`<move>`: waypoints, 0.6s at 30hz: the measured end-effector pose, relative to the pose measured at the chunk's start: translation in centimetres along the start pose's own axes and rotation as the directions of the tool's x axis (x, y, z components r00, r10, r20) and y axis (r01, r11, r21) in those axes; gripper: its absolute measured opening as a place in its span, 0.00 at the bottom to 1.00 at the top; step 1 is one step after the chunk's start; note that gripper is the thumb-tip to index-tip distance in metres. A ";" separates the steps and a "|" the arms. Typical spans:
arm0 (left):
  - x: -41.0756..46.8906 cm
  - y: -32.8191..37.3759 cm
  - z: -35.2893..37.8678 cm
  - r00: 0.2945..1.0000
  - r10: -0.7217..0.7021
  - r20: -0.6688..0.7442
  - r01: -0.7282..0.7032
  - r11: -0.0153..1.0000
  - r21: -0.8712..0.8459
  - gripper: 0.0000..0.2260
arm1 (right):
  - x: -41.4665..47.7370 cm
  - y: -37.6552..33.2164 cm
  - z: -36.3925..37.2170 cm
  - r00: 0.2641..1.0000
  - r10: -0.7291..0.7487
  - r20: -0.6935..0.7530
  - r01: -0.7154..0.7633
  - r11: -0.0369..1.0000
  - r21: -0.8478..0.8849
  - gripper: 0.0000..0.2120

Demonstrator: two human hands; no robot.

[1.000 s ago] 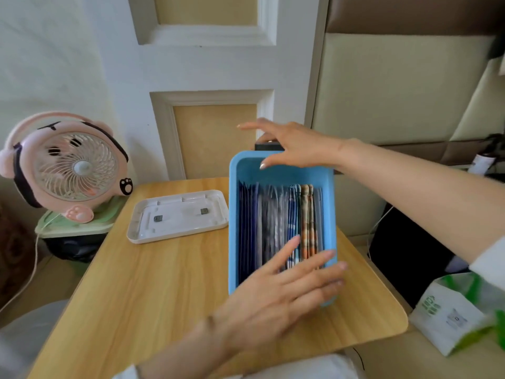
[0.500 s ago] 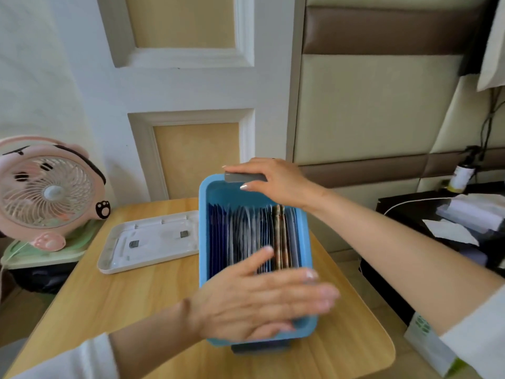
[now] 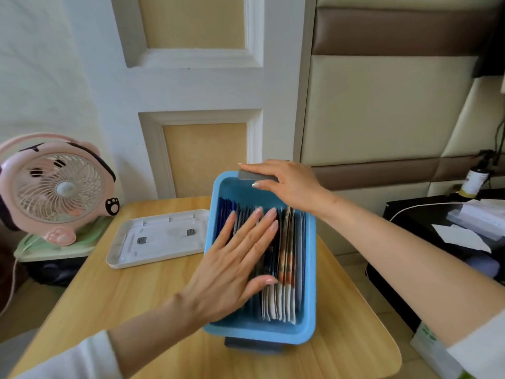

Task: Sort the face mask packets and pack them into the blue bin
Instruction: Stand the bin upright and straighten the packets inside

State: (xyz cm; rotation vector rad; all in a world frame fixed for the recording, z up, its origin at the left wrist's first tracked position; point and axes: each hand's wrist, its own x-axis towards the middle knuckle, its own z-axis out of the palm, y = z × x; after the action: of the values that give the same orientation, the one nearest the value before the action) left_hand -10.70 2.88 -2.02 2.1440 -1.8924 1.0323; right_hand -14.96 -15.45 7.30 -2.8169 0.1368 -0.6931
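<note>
The blue bin (image 3: 307,328) stands on the wooden table, long side running away from me. Several face mask packets (image 3: 286,272) stand upright in it in a row, dark blue ones at the left, patterned and white ones at the right. My left hand (image 3: 240,265) lies flat with fingers spread on top of the packets in the left and middle of the bin. My right hand (image 3: 287,184) grips the grey handle (image 3: 252,175) at the bin's far end. A second grey handle shows under the bin's near rim.
A white tray-like lid (image 3: 159,237) lies on the table (image 3: 131,299) left of the bin. A pink desk fan (image 3: 56,187) stands further left, off the table. A black side table with papers and a bottle (image 3: 474,181) is at the right.
My left hand has moved from the bin's near edge up onto the tops of the packets. My right hand has stayed on the far handle. The view shifted slightly.
</note>
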 end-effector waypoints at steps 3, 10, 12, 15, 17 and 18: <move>-0.5 1.5 -1.6 0.965 -0.122 -0.231 0.100 0.989 -0.105 0.29 | 0.1 -0.2 0.5 1.000 -0.020 -0.001 0.020 1.000 -0.016 0.19; 0.3 1.8 -0.3 0.982 -0.185 0.026 0.186 0.956 -0.228 0.29 | 0.5 0.6 -1.4 0.978 0.032 0.206 -0.064 0.987 0.149 0.20; 2.4 1.8 -1.5 0.977 -0.194 -0.089 0.155 0.930 -0.333 0.25 | 0.8 0.7 -2.0 0.969 0.016 0.245 -0.071 0.973 0.221 0.19; 5.9 0.8 -1.8 0.985 -0.164 -0.048 0.134 0.914 -0.382 0.24 | 0.7 0.5 -2.2 0.962 0.013 0.273 -0.100 0.945 0.310 0.18; 8.1 -0.2 -1.9 0.978 -0.126 0.168 0.184 0.900 -0.396 0.29 | 0.5 0.4 -2.1 0.965 0.020 0.263 -0.112 0.933 0.342 0.18; 9.0 -0.6 -2.0 0.953 -0.098 0.287 0.211 0.892 -0.399 0.32 | 0.4 0.4 -2.0 0.967 0.020 0.256 -0.112 0.930 0.349 0.18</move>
State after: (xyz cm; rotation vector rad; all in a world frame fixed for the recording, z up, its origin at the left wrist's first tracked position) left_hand -11.02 -3.56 4.57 2.1915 -1.7924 0.2744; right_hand -15.58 -16.27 9.11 -2.5002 0.0525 -0.3052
